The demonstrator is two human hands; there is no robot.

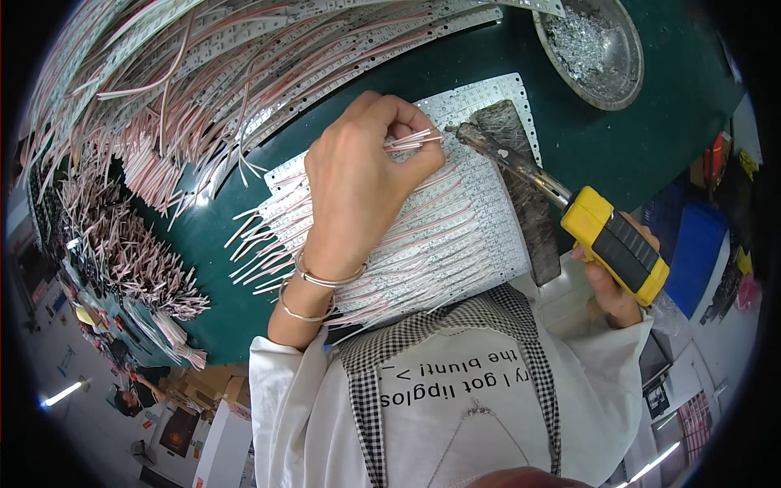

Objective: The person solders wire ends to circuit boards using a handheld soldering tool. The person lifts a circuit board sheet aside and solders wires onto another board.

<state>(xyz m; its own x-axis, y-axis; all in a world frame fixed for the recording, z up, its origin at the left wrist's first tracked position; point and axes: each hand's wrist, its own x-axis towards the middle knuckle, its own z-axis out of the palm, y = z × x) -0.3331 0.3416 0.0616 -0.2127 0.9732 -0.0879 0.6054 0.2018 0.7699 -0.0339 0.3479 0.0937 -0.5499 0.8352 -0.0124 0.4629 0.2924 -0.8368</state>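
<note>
My left hand [358, 183] is closed around a small bundle of thin white and pinkish wires [413, 141], their cut ends poking out past the thumb and fingers. Beneath it lies a white panel of circuit-board strips [492, 220], with rows of red and white wires [407, 244] running leftward off it. My right hand [610, 285] grips a soldering iron [620, 244] with a yellow and black handle. The iron's dark tip [465, 132] points left over the panel's upper right part, a little right of the left hand's fingertips. Whether the tip touches the panel, I cannot tell.
A dark, worn flat bar [529, 195] lies along the panel's right side. Beyond it, a metal bowl [616, 93] holds silvery scraps. Wired strips [285, 73] are heaped at the far left of the green table [626, 146], with a thick wire bundle [130, 244] nearer.
</note>
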